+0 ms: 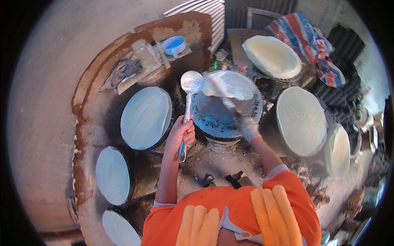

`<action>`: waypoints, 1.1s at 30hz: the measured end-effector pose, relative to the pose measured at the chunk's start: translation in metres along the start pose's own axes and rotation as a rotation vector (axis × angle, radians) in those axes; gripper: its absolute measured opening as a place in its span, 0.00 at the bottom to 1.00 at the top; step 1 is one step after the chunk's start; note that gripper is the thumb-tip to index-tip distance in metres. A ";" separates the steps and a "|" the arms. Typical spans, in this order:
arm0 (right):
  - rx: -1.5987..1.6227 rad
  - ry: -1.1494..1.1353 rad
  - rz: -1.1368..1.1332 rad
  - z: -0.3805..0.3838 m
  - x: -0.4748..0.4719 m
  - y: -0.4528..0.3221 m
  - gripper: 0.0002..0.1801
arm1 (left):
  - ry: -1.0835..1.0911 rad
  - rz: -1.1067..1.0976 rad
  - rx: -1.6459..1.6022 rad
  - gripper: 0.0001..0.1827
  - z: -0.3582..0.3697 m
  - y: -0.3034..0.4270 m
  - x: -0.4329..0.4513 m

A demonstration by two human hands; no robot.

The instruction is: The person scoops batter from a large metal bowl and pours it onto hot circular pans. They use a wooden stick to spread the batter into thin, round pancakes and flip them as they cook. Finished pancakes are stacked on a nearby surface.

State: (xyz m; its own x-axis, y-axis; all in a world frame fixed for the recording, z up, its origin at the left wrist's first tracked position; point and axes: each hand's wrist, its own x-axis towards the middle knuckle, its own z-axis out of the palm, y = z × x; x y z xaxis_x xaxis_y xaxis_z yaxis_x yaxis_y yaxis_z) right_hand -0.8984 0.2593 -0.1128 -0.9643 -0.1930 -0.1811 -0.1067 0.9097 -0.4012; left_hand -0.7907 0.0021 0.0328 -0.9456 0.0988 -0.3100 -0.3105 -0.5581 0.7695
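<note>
My left hand [182, 132] grips a long-handled metal ladle [192, 82], its bowl up and coated whitish, beside the left edge of a round dark griddle [212, 115]. Over the griddle's right side, my right hand [248, 126] wears a pale glove with an orange cuff. Its fingers close around a long, flat spreading tool [227, 102], blurred by motion. The tool's far end overlaps a thin white sheet of batter or flatbread [232, 86] on the far part of the griddle. Dark residue speckles the bare near part.
Thin pale rounds lie on griddles at left [146, 118] and right [301, 121], with several more around me. A stack of flatbreads [272, 57] stands far right near a striped plastic sheet [303, 40]. A ledge holds a glass jar [144, 55] and a blue-lined cup [174, 45].
</note>
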 end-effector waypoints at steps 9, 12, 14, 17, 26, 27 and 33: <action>-0.011 -0.093 -0.137 -0.009 0.013 0.001 0.29 | 0.265 0.022 0.240 0.07 0.023 -0.013 0.035; -0.025 -0.120 -0.217 -0.005 0.005 -0.011 0.29 | 0.275 0.040 0.331 0.07 0.012 -0.019 0.063; 0.040 -0.097 -0.262 0.000 0.005 0.012 0.29 | 0.267 0.052 0.439 0.07 0.000 -0.024 0.082; 0.115 -0.064 -0.071 -0.033 0.012 0.010 0.26 | 0.229 0.123 0.673 0.10 -0.019 -0.019 0.123; 0.275 0.062 -0.032 -0.022 -0.012 0.015 0.24 | 0.407 0.338 1.734 0.27 -0.069 -0.089 0.086; 0.249 0.137 -0.122 -0.015 0.002 0.017 0.22 | 0.428 0.170 1.854 0.28 -0.069 -0.087 0.065; 0.266 -0.263 -0.116 -0.027 -0.044 -0.009 0.22 | 0.381 0.482 1.922 0.31 -0.112 -0.106 -0.022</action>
State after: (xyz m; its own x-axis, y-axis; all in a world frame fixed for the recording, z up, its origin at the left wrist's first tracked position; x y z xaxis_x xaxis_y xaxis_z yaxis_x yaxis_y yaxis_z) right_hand -0.8618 0.2693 -0.0765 -0.8510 -0.4079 -0.3308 -0.1117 0.7561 -0.6448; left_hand -0.7257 -0.0337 -0.1042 -0.9820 -0.0506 0.1819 -0.0116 0.9778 0.2094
